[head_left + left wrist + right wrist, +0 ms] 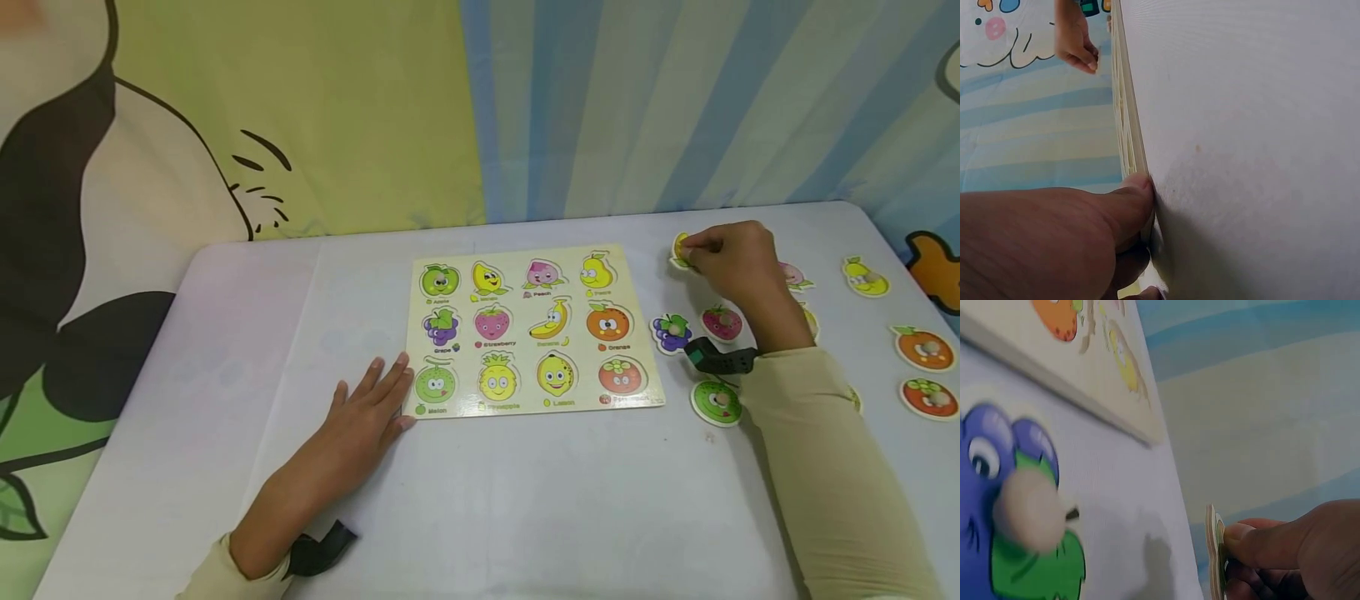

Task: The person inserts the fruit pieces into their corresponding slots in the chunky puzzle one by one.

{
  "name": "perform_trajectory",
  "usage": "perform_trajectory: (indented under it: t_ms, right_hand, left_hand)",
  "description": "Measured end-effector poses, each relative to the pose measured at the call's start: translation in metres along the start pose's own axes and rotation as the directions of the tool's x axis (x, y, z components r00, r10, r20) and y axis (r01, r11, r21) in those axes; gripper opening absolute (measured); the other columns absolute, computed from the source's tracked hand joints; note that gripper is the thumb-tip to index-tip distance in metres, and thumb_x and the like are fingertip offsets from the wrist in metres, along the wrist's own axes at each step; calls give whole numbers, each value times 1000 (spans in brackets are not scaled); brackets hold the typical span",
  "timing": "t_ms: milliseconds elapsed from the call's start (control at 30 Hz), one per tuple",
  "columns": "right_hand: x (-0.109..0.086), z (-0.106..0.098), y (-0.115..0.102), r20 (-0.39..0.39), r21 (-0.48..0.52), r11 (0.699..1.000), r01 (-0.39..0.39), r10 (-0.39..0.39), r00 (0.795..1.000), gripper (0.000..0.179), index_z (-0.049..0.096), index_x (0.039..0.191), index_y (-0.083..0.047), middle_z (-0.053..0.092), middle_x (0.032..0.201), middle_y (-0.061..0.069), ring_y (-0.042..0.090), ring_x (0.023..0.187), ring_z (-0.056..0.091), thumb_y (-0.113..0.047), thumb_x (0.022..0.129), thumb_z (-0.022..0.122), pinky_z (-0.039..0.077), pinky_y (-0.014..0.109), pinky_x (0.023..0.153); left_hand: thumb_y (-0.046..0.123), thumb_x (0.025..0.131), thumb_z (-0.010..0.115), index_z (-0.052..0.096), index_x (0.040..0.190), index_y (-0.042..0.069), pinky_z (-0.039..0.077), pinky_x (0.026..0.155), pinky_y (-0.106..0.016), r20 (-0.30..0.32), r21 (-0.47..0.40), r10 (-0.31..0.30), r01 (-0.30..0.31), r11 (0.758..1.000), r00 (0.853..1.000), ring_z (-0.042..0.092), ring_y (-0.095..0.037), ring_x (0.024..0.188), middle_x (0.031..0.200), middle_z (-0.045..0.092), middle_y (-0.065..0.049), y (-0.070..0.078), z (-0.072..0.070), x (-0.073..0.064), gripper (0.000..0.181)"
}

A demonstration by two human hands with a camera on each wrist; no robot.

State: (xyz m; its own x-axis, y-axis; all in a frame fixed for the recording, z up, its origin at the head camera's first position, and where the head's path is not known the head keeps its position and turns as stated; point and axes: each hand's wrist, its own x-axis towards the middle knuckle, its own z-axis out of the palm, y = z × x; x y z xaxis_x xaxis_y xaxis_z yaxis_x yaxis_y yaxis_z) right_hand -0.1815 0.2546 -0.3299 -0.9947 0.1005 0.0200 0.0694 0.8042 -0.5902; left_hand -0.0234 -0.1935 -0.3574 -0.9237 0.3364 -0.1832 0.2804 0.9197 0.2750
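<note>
A wooden fruit puzzle board (463,367) with several printed fruit recesses lies on the white table. My left hand (367,417) rests at its left edge with fingers extended; in the left wrist view the thumb (1132,203) touches the board's side. Beyond the board's far right corner, my right hand (738,262) pinches a yellow-and-green fruit puzzle piece (679,250). The right wrist view shows this piece (1214,550) edge-on, upright between thumb and fingers, above the tabletop. Nearest to that hand lie a grape piece (671,333) and a strawberry piece (722,322).
Right of the board are more knobbed pieces: a melon (717,403), a pear (866,277), an orange (924,348) and a red fruit (930,399). The right forearm partly covers others. A patterned cloth backdrop (337,117) stands behind the table.
</note>
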Motion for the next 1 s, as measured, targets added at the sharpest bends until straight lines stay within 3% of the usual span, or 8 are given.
perform_trajectory:
  t_ms: [333, 733, 1000]
  right_hand:
    - [2, 13, -28, 31, 62, 998, -29, 27, 999, 23, 72, 110, 2, 66, 109, 22, 29, 87, 51, -13, 97, 61, 44, 36, 66]
    - [1, 29, -54, -2, 100, 991, 87, -88, 996, 20, 73, 104, 4, 68, 104, 23, 29, 84, 58, -11, 95, 64, 44, 33, 63]
    - [-1, 42, -71, 53, 145, 987, 66, -75, 996, 21, 73, 108, 3, 67, 108, 22, 29, 89, 61, -11, 95, 64, 48, 34, 67]
  left_hand:
    - [25, 97, 62, 33, 152, 7, 12, 106, -71, -1, 5, -4, 4, 1000, 1000, 9, -35, 146, 160, 21, -6, 0, 0, 0, 64]
    - [25, 96, 63, 34, 151, 6, 13, 105, -71, -6, 12, -4, 4, 1000, 1000, 11, -36, 146, 159, 21, -7, 0, 0, 0, 65]
    - [25, 96, 63, 34, 151, 7, 13, 105, -71, -4, 23, -1, 1, 1000, 1000, 10, -35, 146, 159, 22, -7, 0, 1, 0, 65]
